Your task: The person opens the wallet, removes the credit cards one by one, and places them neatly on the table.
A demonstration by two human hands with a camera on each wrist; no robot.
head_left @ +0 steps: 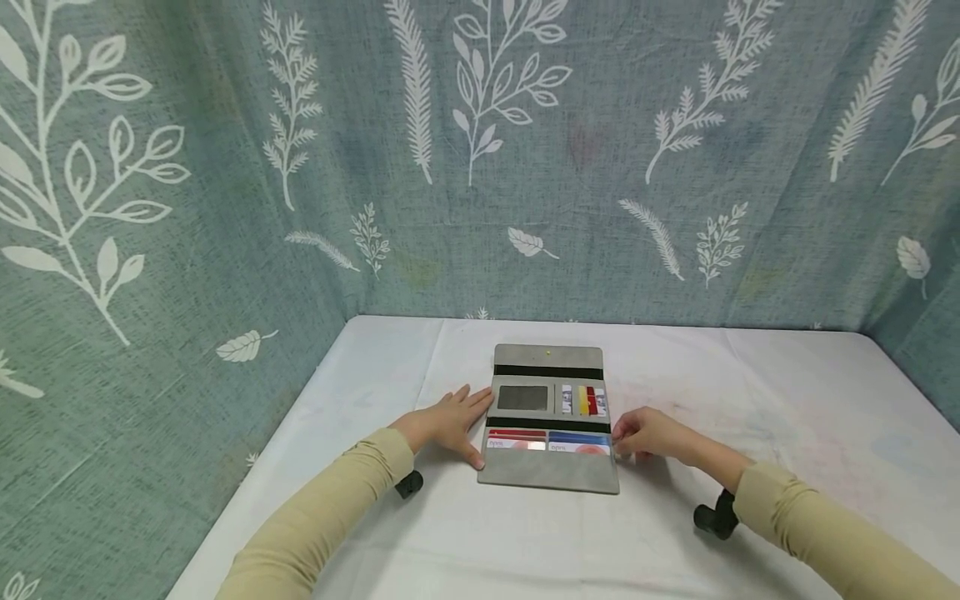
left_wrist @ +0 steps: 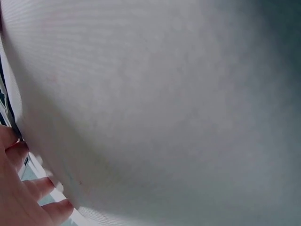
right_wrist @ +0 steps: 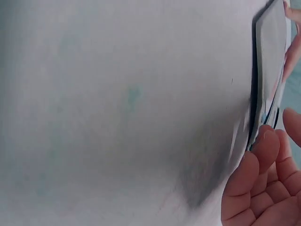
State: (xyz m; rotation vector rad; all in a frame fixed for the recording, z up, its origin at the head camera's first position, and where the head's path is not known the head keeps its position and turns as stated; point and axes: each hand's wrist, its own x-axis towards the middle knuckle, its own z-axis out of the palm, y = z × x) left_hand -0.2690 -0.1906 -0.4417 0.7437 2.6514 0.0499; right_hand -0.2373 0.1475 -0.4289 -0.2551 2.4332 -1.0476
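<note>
Wallet (head_left: pixel 549 477) lay unfolded on the white table (head_left: pixel 465 550) between the two hands, its left edge at the left fingertips and its right edge at the right ones. From my distant station I saw the left arm reach in from the lower left of the head view, slanting forward in a beige sleeve (head_left: pixel 322 508). At its end the left hand (head_left: pixel 447 422) lay low, back upward, fingers straight and spread, gripping nothing; its longer fingers reached the wallet's edge beside a dark window (head_left: pixel 522 398), and the thumb, splayed back toward me, met the same edge lower down.

The right arm slanted in from the lower right, and I watched the right hand (head_left: pixel 651 433) arched at the wallet's other edge, fingers curled inward. Their tips were just beside the blue cards (head_left: pixel 579 437). In the right wrist view the thumb stood a little apart from the index finger; I could not tell whether anything was pinched.

Red cards (head_left: pixel 517 434) sat in the same row, nearer the left thumb. Forward of the right fingers, a red and yellow card (head_left: pixel 590 401) showed in an upper slot. Beyond both hands hung a leaf-patterned curtain (head_left: pixel 442 250).
</note>
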